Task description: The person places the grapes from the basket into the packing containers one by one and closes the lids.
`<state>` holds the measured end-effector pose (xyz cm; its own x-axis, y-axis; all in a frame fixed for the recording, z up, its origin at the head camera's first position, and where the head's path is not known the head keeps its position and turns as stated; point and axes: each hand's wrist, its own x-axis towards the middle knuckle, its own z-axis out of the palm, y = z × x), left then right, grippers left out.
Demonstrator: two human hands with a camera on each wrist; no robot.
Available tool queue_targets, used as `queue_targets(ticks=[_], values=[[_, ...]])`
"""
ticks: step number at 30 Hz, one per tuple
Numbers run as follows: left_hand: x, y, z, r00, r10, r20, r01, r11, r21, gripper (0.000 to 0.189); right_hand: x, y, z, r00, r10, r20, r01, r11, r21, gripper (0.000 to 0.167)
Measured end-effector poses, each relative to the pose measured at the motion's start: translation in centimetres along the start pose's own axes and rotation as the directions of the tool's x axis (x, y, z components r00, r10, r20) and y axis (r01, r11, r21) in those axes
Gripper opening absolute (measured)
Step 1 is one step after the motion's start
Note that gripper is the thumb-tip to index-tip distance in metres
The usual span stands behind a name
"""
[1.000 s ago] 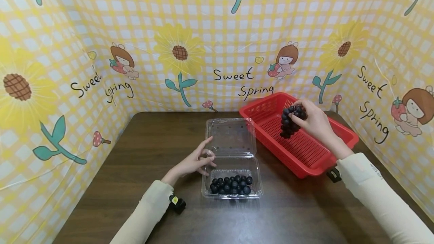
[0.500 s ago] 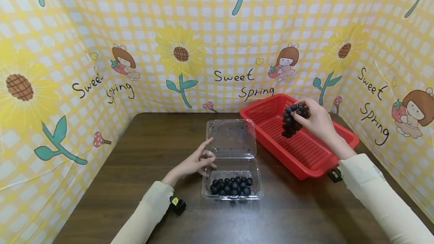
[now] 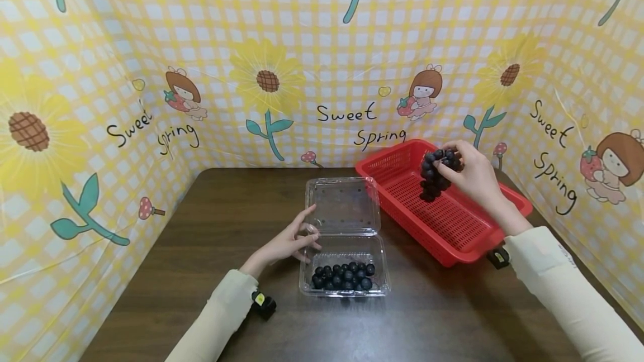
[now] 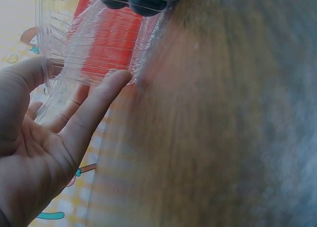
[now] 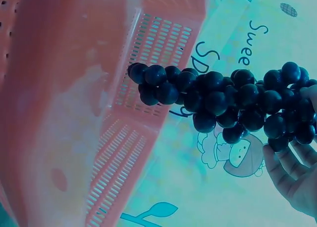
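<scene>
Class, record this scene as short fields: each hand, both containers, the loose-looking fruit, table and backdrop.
Left hand: at the left edge of the clear clamshell
Right hand: holds a bunch of dark grapes over the red basket
Clamshell lid: open
Inside clamshell: more dark grapes
Table: brown, wood-grained
Backdrop: yellow check, sunflowers

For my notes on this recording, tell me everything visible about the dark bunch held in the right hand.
The bunch looks like grapes: round, smooth, glossy, nearly black berries packed closely together, broad at the top and tapering towards a narrow lower end. The right hand grips its upper end, covering some berries. It hangs slightly tilted over the red basket and appears to be held above the basket floor. No stem can be clearly made out.
</scene>
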<state>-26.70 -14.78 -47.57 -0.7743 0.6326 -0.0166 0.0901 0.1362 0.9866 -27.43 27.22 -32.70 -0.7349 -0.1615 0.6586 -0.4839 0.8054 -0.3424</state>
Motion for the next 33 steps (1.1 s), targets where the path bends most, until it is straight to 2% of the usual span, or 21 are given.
queue_targets(ticks=[21, 33], values=[[0.1, -0.3, 0.0, 1.0, 0.003, -0.006, -0.003, 1.0, 0.006, 0.072, 0.4, -1.0, -1.1, 0.998, -0.028, -0.06, 0.028, 1.0, 0.002, 0.029], [0.0, -0.1, 0.0, 1.0, 0.004, -0.009, -0.003, 1.0, 0.016, 0.073, 0.8, -1.3, -1.6, 0.996, -0.041, -0.079, 0.044, 0.998, 0.035, 0.028]])
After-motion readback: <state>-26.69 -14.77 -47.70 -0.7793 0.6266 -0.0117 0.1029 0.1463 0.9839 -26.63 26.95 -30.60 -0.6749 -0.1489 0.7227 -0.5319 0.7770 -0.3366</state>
